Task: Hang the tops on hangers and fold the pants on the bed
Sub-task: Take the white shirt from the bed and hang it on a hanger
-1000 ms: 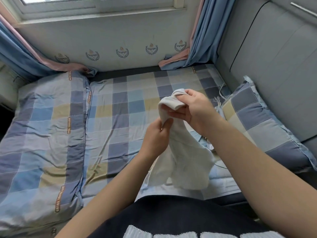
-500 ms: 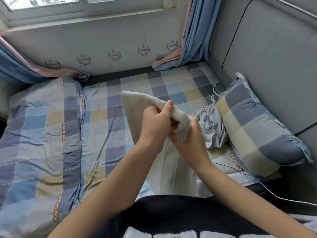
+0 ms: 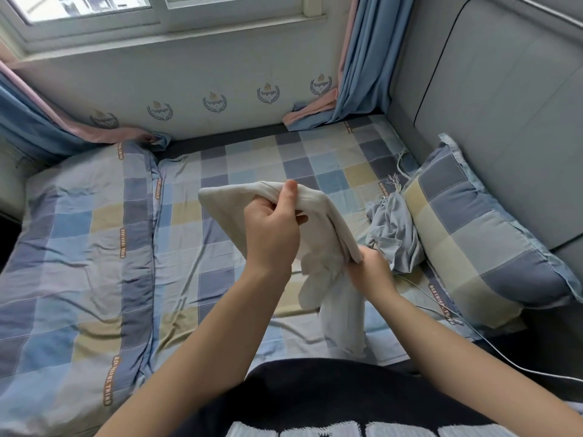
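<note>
Your left hand (image 3: 271, 234) pinches the top of the white clothing (image 3: 227, 206); your right hand (image 3: 370, 269) grips it lower down. It hangs above the bed (image 3: 246, 159), its long side sloping down to your right. Behind the bed is a window (image 3: 94, 7).

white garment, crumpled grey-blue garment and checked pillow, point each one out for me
white garment (image 3: 328, 234): head view, on the thick folded band held up over the bed.
grey-blue garment (image 3: 394, 234): head view, on the middle of the crumpled heap.
checked pillow (image 3: 467, 234): head view, on its top face.
</note>
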